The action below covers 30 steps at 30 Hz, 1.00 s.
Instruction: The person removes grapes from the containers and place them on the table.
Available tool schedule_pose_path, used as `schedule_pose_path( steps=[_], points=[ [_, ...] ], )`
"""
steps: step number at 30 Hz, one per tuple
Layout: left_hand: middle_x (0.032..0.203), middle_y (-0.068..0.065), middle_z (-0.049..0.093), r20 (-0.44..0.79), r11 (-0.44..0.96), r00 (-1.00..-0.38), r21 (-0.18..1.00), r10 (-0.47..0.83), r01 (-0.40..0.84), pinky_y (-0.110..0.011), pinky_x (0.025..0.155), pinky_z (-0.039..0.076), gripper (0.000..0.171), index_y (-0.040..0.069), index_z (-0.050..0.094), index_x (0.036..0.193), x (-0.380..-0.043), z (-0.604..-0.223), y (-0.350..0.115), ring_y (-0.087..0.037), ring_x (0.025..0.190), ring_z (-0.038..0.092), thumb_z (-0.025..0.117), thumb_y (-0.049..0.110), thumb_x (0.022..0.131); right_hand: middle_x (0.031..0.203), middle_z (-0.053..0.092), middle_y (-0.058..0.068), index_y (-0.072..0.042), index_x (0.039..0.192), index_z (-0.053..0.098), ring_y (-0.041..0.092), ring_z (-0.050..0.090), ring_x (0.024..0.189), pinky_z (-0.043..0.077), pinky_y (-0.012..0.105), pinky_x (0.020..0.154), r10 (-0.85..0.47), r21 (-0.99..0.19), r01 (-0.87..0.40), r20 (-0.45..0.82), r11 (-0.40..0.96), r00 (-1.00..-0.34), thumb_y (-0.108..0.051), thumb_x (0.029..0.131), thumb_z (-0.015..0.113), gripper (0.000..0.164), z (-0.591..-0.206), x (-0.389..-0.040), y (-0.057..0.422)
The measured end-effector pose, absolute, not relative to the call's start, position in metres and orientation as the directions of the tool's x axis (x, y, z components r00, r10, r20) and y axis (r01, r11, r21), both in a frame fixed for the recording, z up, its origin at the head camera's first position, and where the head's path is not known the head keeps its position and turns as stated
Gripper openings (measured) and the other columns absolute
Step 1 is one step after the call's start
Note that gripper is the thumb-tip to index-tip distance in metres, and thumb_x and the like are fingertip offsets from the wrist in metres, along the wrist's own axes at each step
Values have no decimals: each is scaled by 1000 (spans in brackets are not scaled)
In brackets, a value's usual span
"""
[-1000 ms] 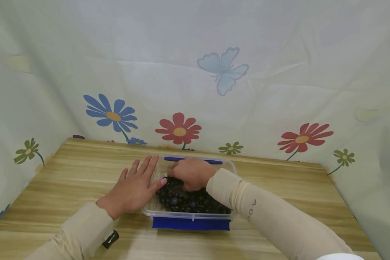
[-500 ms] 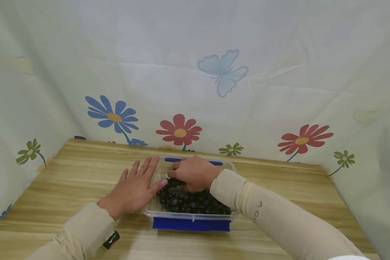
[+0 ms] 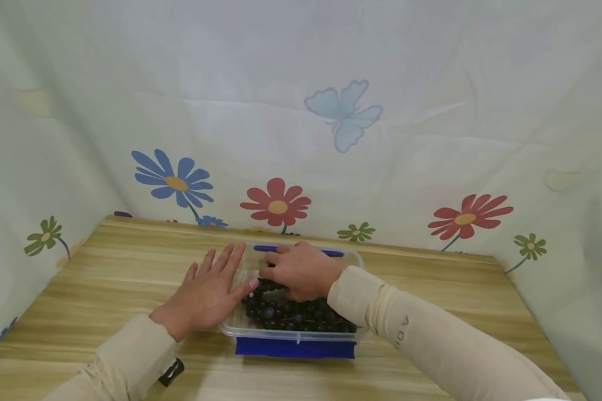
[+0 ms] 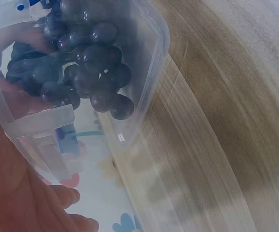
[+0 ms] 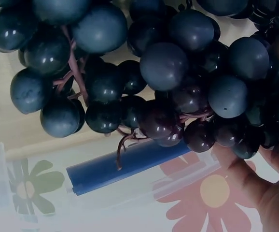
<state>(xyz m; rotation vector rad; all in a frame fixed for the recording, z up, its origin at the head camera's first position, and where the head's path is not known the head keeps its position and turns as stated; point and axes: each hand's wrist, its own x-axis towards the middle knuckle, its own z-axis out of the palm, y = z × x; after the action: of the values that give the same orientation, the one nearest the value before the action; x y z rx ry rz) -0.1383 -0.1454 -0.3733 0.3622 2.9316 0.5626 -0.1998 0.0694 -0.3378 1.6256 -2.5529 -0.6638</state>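
Note:
A clear plastic food container with blue latch flaps stands on the table, holding bunches of dark grapes. My left hand rests at the container's left side with its fingers straight and spread. Its thumb reaches over the rim to the grapes. Inside the container, my right hand bends its fingers round the back of a bunch of grapes. The right wrist view shows fingertips against the berries. Through the container wall, the left wrist view shows grapes with fingers behind them.
The front blue flap hangs down towards me, and the back blue flap is folded out. Behind the wooden table hangs a pale flowered curtain, with further curtain at both sides.
My right hand has shifted slightly to the right inside the container, and the far grapes show a wider gap near its fingers. The left hand stays in place.

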Motion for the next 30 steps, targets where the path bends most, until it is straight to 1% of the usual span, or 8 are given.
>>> schedule_pose_path(
  steps=[5, 13, 20, 25, 27, 30],
  points=[
    [175, -19, 15, -94, 902, -961, 380, 260, 207, -80, 120, 11, 88, 17, 9, 169, -138, -373, -144, -58, 158, 10, 28, 73, 104, 130, 67, -4, -31, 140, 64, 17, 68, 111, 63, 42, 89, -869, 375, -849, -183, 371, -460, -39, 94, 75, 47, -338, -198, 71],
    [175, -19, 16, -85, 906, -966, 376, 244, 195, -80, 121, 11, 86, 17, 10, 169, -139, -376, -146, -57, 158, 9, 32, 69, 105, 132, 66, -4, -31, 139, 63, 18, 67, 112, 61, 48, 93, -866, 396, -843, -189, 364, -463, -38, 96, 74, 45, -337, -195, 72],
    [175, -19, 15, -89, 902, -964, 383, 251, 200, -80, 121, 10, 84, 17, 10, 169, -139, -376, -145, -57, 159, 8, 34, 66, 106, 134, 66, -3, -30, 139, 64, 19, 67, 113, 61, 48, 96, -869, 406, -843, -191, 353, -456, -36, 98, 72, 42, -334, -193, 74],
    [175, -19, 16, -89, 904, -964, 377, 251, 201, -81, 120, 11, 88, 17, 10, 169, -139, -375, -145, -57, 159, 8, 29, 73, 104, 136, 65, -2, -29, 139, 64, 20, 67, 115, 60, 49, 98, -873, 396, -848, -191, 351, -450, -35, 98, 71, 42, -331, -191, 75],
    [175, -19, 16, -89, 906, -965, 374, 249, 199, -81, 120, 11, 89, 17, 10, 169, -139, -375, -145, -57, 159, 8, 29, 74, 103, 136, 66, -2, -29, 138, 65, 20, 67, 116, 60, 49, 98, -875, 393, -850, -185, 351, -447, -34, 98, 72, 41, -330, -191, 75],
    [175, -20, 16, -85, 905, -965, 376, 248, 200, -81, 120, 11, 87, 17, 11, 169, -139, -375, -145, -57, 158, 8, 31, 71, 105, 133, 66, -2, -29, 137, 66, 19, 67, 115, 61, 45, 95, -877, 397, -848, -176, 351, -446, -33, 98, 72, 40, -327, -191, 76]
  ],
)
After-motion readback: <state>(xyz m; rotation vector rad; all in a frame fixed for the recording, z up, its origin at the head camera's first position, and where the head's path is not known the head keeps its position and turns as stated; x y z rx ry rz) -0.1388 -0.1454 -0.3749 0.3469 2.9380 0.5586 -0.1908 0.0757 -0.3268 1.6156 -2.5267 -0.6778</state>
